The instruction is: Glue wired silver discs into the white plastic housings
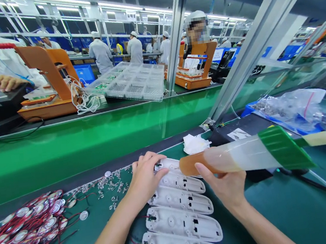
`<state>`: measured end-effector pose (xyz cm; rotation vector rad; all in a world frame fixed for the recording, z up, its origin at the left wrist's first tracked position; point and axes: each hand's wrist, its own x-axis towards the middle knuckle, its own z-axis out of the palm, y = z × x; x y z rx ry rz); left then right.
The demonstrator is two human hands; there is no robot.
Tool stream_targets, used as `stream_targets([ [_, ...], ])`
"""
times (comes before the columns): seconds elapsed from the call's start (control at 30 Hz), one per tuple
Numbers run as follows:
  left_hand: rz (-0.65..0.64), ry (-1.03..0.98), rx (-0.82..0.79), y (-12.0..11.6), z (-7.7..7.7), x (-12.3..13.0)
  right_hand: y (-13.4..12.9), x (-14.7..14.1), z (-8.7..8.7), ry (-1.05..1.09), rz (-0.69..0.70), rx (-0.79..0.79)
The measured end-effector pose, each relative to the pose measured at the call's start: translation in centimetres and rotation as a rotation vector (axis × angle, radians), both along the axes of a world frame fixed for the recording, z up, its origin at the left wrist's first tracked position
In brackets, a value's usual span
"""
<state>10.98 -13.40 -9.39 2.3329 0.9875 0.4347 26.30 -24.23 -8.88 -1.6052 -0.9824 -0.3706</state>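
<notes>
My right hand (pixel 227 185) is wrapped round a large glue syringe (pixel 232 156) with amber contents and a green cap, its brown end over the far end of a row of white plastic shells. The syringe's tip is hidden. My left hand (pixel 146 175) rests at the left end of the farthest shells, thumb and fingers bent round an edge; the exact piece between them is hard to make out. Nearer shells (pixel 181 218) lie side by side on the green mat, with red wires at their left ends.
Wired metal discs (pixel 25 234) are heaped at the left, near scattered small metal parts (pixel 111 183). Crumpled white tissue (pixel 195 143) lies behind the shells. A slanted metal post (pixel 245 64) and a blue tray with bags (pixel 286 112) stand right. Co-workers are beyond the green conveyor (pixel 65 149).
</notes>
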Motion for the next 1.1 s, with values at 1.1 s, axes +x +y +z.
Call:
stream_targets([
  [1.1, -0.002, 0.009, 0.018, -0.02, 0.01, 0.0, 0.32, 0.06, -0.63, 0.048, 0.094, 0.026],
])
